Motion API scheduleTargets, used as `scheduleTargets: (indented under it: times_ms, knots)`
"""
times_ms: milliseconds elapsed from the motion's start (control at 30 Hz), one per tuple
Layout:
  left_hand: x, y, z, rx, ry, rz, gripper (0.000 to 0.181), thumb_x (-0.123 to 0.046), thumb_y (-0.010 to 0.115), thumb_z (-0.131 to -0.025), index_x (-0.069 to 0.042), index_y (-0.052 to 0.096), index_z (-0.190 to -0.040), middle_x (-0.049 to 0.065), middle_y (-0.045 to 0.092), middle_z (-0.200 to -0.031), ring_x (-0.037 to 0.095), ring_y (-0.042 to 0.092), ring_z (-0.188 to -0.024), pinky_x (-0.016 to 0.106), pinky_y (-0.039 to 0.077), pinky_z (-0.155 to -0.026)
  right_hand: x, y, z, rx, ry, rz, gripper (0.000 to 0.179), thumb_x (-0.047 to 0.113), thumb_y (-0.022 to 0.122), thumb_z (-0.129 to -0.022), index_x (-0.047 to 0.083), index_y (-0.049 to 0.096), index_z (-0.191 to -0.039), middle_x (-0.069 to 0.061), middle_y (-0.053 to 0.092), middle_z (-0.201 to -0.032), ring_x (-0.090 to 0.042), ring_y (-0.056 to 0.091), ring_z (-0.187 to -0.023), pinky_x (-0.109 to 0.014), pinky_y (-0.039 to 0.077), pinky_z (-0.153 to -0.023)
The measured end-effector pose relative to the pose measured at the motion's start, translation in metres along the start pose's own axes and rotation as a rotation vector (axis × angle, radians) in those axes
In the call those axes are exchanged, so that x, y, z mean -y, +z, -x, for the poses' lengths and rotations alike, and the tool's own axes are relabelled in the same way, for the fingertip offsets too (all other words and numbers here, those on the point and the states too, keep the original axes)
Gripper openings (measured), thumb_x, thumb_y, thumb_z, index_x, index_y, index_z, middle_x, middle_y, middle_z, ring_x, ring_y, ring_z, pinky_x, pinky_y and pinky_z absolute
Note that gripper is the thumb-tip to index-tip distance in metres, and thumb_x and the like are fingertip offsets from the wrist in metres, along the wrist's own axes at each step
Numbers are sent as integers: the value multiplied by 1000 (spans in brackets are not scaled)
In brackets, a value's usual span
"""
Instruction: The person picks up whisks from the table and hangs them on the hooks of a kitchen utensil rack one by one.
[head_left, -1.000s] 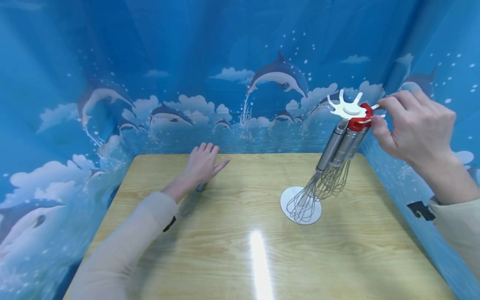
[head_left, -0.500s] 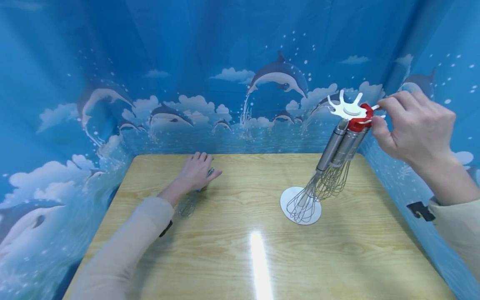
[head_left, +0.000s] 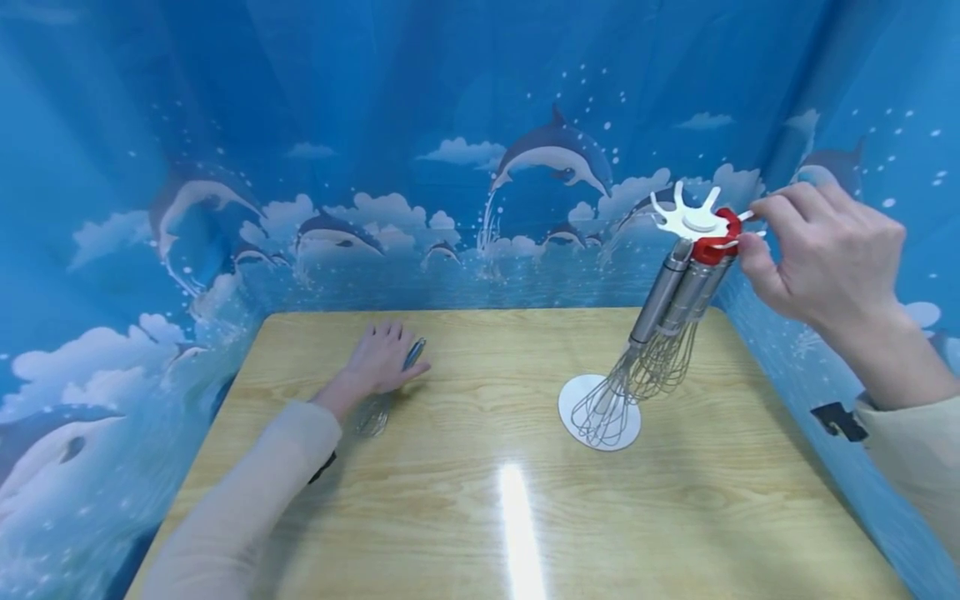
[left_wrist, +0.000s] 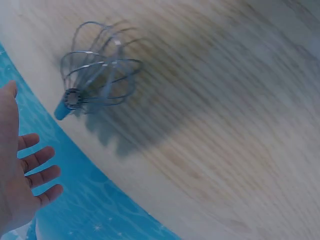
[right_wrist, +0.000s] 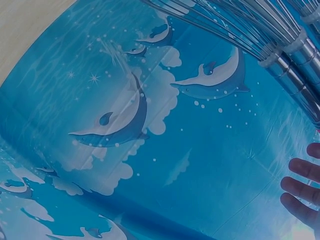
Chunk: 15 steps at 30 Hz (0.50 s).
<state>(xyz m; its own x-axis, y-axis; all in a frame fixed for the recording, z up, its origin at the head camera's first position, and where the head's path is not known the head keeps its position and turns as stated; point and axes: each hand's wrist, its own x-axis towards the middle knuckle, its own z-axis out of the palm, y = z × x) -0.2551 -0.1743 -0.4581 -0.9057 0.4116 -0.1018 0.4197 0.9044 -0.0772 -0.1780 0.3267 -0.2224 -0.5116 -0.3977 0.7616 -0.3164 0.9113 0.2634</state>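
Note:
A small wire whisk (head_left: pixel 372 417) lies on the left of the table, partly hidden under my left hand (head_left: pixel 377 362). The fingers there are extended and the thumb points out beside its handle; the left wrist view shows the palm apart from the whisk (left_wrist: pixel 102 75). On the right, a utensil stand has a white pronged top (head_left: pixel 686 221) with a red part (head_left: pixel 711 248). Several metal whisks (head_left: pixel 660 300) hang from it above a round white base (head_left: pixel 580 393). Thumb and forefinger of my right hand (head_left: pixel 828 250) pinch prongs of the top. Its other fingers (right_wrist: pixel 300 187) show in the right wrist view.
The wooden table (head_left: pixel 450 500) carries a bright strip of reflected light. A blue dolphin-print curtain (head_left: pixel 420 100) encloses its back and sides. The right arm passes close to the curtain's right side.
My left hand has drawn back toward me and slightly left above the small whisk, uncovering the end of its handle. My right hand and the stand stay in place.

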Motion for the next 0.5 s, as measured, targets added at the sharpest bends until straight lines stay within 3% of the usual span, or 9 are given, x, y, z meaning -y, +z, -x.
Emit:
scheduleTargets:
  times_ms: [500]
  knots:
    - [7, 23, 7, 14, -1, -13, 76, -61, 51, -105, 4, 52, -146, 32, 53, -149, 50, 51, -140, 67, 42, -116, 2, 1, 0, -22, 11, -18, 80, 60, 26, -102, -7, 69, -103, -32, 69, -96, -51, 63, -86, -54, 35, -45]
